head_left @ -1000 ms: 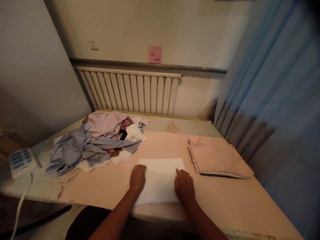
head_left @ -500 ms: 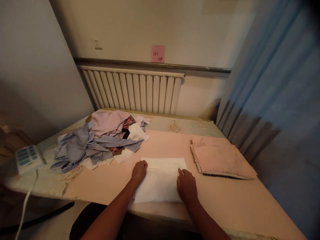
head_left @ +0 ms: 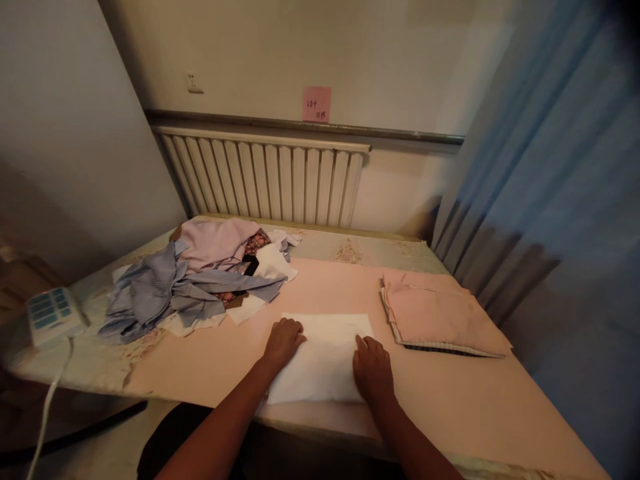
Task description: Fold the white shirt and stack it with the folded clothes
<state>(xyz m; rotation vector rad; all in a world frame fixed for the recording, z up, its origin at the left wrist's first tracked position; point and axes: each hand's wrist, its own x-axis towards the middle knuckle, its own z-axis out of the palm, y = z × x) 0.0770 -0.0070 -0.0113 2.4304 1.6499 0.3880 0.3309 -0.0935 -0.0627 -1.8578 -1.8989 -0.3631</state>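
Observation:
A folded white cloth (head_left: 325,353) lies flat on the pink table cover (head_left: 310,287) near the front edge. My left hand (head_left: 283,341) rests on the cloth's left edge with its fingers curled down onto the fabric. Over the cloth's right part, my right hand (head_left: 373,369) lies palm down, fingers stretched forward. Neither hand lifts the cloth.
A heap of loose clothes (head_left: 195,280), blue-grey, lilac and white, sits at the back left. A stack of folded pink cloths (head_left: 440,313) lies to the right. A white keypad device (head_left: 50,315) with a cord is at the far left. Blue curtain (head_left: 550,200) hangs right; a radiator (head_left: 265,177) stands behind.
My left hand has slid a little to the right along the cloth's left edge. The right hand has barely moved. The view has shifted slightly.

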